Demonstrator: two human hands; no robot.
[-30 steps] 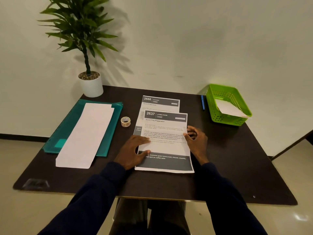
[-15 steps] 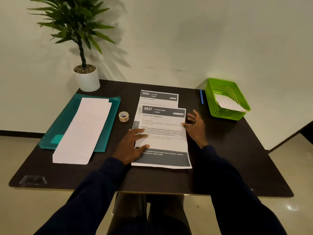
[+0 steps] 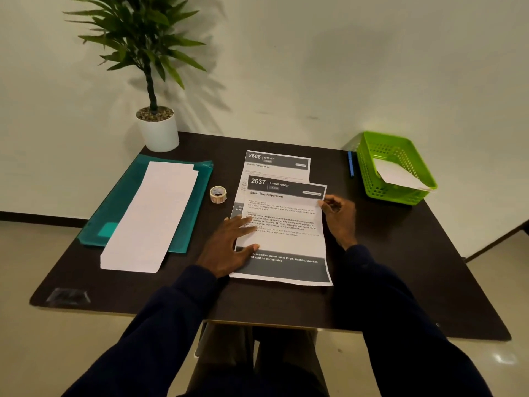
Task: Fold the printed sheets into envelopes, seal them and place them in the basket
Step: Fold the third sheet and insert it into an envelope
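**On the dark table, both hands at the top sheet**

At the middle of the table (image 3: 400, 267), top sheet (image 3: 286, 242), headed 2637, lying flat over a second sheet (image 3: 277, 167) headed 2666, with only the far part and a left strip of that one showing. On the near left edge of the top sheet, left hand (image 3: 229, 247), fingers spread straight, pressing down, gripping nothing. At the right edge, near the far corner, right hand (image 3: 339, 217), fingers curled against the paper; pinching it or merely touching it, impossible to tell.

Far right, green basket (image 3: 395, 194), well apart from the sheets, with one white folded paper (image 3: 398, 176) leaning inside. Just left of the basket, blue pen (image 3: 350, 164). Just left of the sheets, small roll of tape (image 3: 218, 194). Farther left, green folder (image 3: 120, 213) under a long white strip of paper (image 3: 151, 216). At the far left corner, potted plant (image 3: 157, 130) in a white pot.
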